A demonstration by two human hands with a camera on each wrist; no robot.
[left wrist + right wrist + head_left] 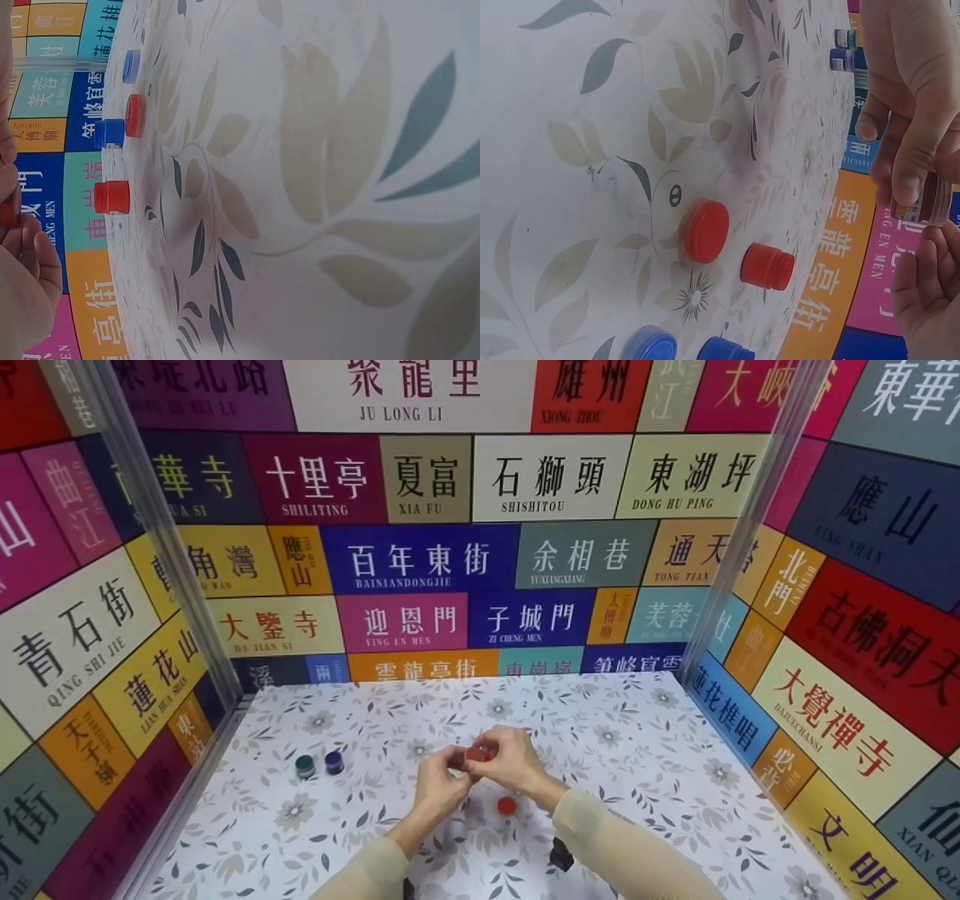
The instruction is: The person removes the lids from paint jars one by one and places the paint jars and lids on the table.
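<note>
My left hand (439,789) and right hand (514,761) meet near the middle of the table around a small red-brown jar (928,201). In the right wrist view the left thumb presses its labelled side, and the right fingers curl at its other end. The head view shows both hands pinching it, much of it covered by fingers. Below the hands, in the right wrist view, a round red lid (706,231) lies beside an uncapped red jar (767,266). A blue lid (651,343) and a blue jar (726,349) are close to them.
A green jar (304,766) and a purple jar (334,763) stand together on the left of the table. The leaf-patterned tablecloth (645,780) reaches to panels of coloured signs (420,559) at the back and sides.
</note>
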